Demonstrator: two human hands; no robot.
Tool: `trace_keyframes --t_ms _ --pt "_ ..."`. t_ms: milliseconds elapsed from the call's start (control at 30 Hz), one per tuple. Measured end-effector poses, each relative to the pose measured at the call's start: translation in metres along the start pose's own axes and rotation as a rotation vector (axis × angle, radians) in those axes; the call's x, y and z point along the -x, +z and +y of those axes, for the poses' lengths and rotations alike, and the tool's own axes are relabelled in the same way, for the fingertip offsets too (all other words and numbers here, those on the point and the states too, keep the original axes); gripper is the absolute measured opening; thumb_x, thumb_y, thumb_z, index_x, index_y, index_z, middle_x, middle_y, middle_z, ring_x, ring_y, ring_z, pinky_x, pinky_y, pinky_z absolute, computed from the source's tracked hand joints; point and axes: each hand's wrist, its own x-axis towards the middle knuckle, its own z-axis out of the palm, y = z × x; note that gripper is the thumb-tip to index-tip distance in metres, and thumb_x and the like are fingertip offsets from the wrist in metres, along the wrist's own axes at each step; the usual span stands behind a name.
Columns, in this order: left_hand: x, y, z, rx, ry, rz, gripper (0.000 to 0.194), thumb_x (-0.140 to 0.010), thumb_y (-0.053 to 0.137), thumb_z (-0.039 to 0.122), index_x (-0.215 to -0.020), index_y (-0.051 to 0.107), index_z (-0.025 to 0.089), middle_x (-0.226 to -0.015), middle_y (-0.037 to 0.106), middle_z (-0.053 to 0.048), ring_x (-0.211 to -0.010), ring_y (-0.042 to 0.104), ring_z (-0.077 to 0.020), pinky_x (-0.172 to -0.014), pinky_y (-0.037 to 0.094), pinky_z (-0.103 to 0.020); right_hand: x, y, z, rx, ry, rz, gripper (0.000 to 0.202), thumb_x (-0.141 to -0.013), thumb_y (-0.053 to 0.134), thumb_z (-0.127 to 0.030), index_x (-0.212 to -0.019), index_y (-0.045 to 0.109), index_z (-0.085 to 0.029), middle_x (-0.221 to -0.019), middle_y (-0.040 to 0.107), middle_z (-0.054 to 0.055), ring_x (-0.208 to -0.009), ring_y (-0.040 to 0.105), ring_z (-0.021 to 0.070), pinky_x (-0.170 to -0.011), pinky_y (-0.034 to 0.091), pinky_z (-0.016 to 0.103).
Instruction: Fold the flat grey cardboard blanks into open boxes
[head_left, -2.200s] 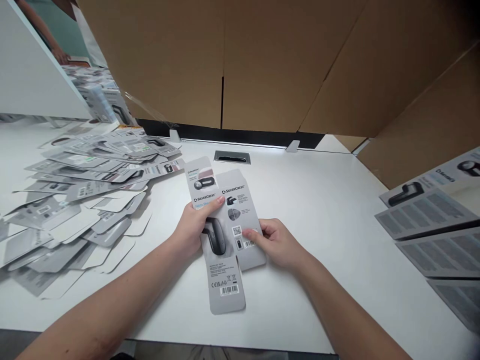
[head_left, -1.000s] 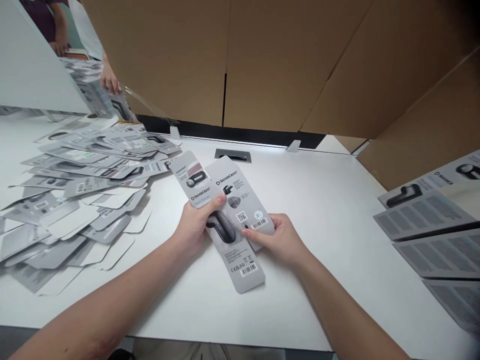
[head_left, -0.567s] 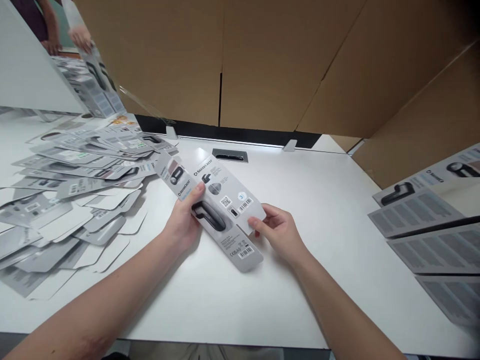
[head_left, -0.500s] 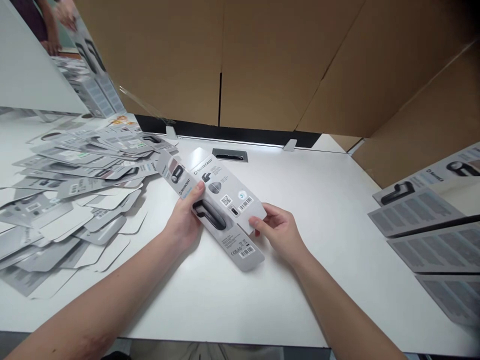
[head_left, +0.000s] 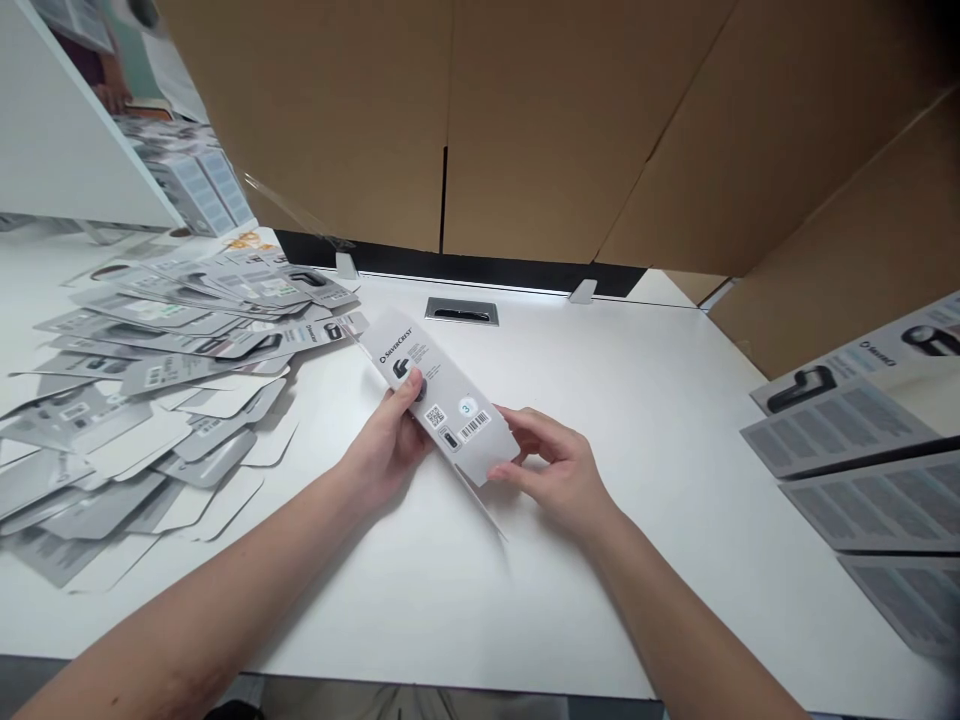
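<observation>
A grey-white printed carton (head_left: 450, 385) is tilted above the white table, its panel with a QR code, a barcode and a round "3" mark facing up. My left hand (head_left: 390, 440) grips its left long edge, thumb on the printed panel and fingers underneath. At its lower right end, my right hand (head_left: 555, 465) pinches the end flap between thumb and fingers. A thin flap edge points down toward the table below the carton. The undersides of the carton and some left fingers are hidden.
Many flat cartons (head_left: 187, 340) lie in a loose pile on the left. Several cartons (head_left: 877, 490) stand in a row at the right edge. Tall cardboard panels (head_left: 540, 130) rise behind the white table (head_left: 645, 370). A person's hand (head_left: 112, 95) shows at the far upper left.
The carton has turned in my hands: the side panel with the black device picture has swung down out of view. Both hands keep hold. The carton seen at the upper left has gone from the person's hand.
</observation>
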Motion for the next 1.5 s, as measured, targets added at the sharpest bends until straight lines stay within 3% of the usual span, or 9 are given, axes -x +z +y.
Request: trace_keyframes --t_ms 167,300,467,600,800,1067,1267,1400,1500 --pt "0.003 0.000 -0.003 -0.022 -0.042 -0.046 0.060 -0.087 0.106 0.056 -0.130 0.080 0.024 -0.123 0.090 -0.012 -0.126 0.085 -0.0409 -0.107 0.072 -0.054 0.001 0.002 -0.002 -0.016 0.038 0.012 0.070 -0.077 0.117 -0.051 -0.142 0.090 -0.044 -0.106 0.078 0.001 -0.075 0.065 0.0172 -0.066 0.065 0.036" --pt "0.000 -0.003 -0.002 -0.006 -0.021 0.016 0.053 -0.086 0.104 0.052 -0.125 0.082 0.023 -0.115 0.092 -0.010 -0.114 0.089 -0.0385 -0.101 0.073 -0.049 0.001 0.001 -0.004 0.032 0.096 0.005 0.088 -0.070 0.119 -0.054 -0.150 0.085 -0.042 -0.096 0.071 -0.002 -0.066 0.055 0.0149 -0.064 0.060 0.036" --pt "-0.003 -0.007 0.006 0.128 0.075 0.044 0.046 -0.088 0.099 0.050 -0.121 0.081 0.025 -0.108 0.092 -0.007 -0.116 0.089 -0.0401 -0.101 0.073 -0.050 0.000 0.001 -0.003 0.057 0.055 0.014 0.061 -0.085 0.110 -0.047 -0.142 0.089 -0.040 -0.099 0.070 -0.002 -0.063 0.050 0.0120 -0.066 0.055 0.036" --pt "-0.001 -0.006 0.008 0.138 0.038 0.007 0.056 -0.084 0.101 0.055 -0.126 0.081 0.024 -0.113 0.093 -0.009 -0.123 0.088 -0.0445 -0.109 0.071 -0.055 -0.001 0.001 0.000 0.035 0.041 0.022 0.040 -0.093 0.100 -0.032 -0.131 0.092 -0.040 -0.102 0.073 -0.001 -0.065 0.055 0.0124 -0.067 0.055 0.036" --pt "0.007 -0.003 0.001 0.054 -0.071 -0.105 0.072 -0.078 0.103 0.069 -0.130 0.083 0.023 -0.114 0.093 -0.013 -0.125 0.087 -0.0499 -0.111 0.070 -0.062 0.001 0.001 0.005 0.083 -0.011 0.023 0.037 -0.088 0.085 -0.019 -0.119 0.092 -0.036 -0.097 0.075 0.000 -0.066 0.056 0.0147 -0.064 0.052 0.035" --pt "0.007 -0.009 -0.004 -0.024 -0.105 -0.169 0.077 -0.082 0.101 0.078 -0.133 0.084 0.022 -0.109 0.093 -0.013 -0.120 0.089 -0.0460 -0.106 0.072 -0.055 0.003 0.006 0.000 0.107 0.047 -0.032 0.006 -0.088 0.088 -0.026 -0.091 0.084 -0.030 -0.083 0.067 -0.001 -0.067 0.049 0.0162 -0.062 0.043 0.033" --pt "0.004 -0.014 -0.008 -0.022 -0.107 -0.223 0.062 -0.087 0.099 0.077 -0.118 0.086 0.025 -0.108 0.093 -0.012 -0.118 0.090 -0.0441 -0.106 0.071 -0.054 0.002 0.008 -0.002 0.074 0.107 -0.057 0.031 -0.094 0.087 -0.043 -0.072 0.073 -0.027 -0.073 0.062 0.000 -0.068 0.051 0.0188 -0.061 0.041 0.033" --pt "0.004 -0.014 -0.007 -0.055 -0.084 -0.210 0.058 -0.085 0.103 0.072 -0.115 0.087 0.025 -0.108 0.093 -0.012 -0.121 0.089 -0.0446 -0.110 0.070 -0.056 0.001 0.011 -0.006 0.054 0.085 -0.029 0.031 -0.098 0.078 -0.042 -0.071 0.073 -0.027 -0.075 0.071 0.002 -0.067 0.056 0.0191 -0.062 0.044 0.034" --pt "0.007 -0.011 -0.007 -0.068 -0.068 -0.231 0.060 -0.083 0.105 0.070 -0.119 0.087 0.025 -0.116 0.093 -0.013 -0.130 0.086 -0.0462 -0.114 0.069 -0.058 -0.002 0.013 -0.012 0.040 0.062 -0.024 0.038 -0.097 0.077 -0.042 -0.064 0.065 -0.027 -0.069 0.066 0.001 -0.063 0.051 0.0179 -0.059 0.040 0.033"
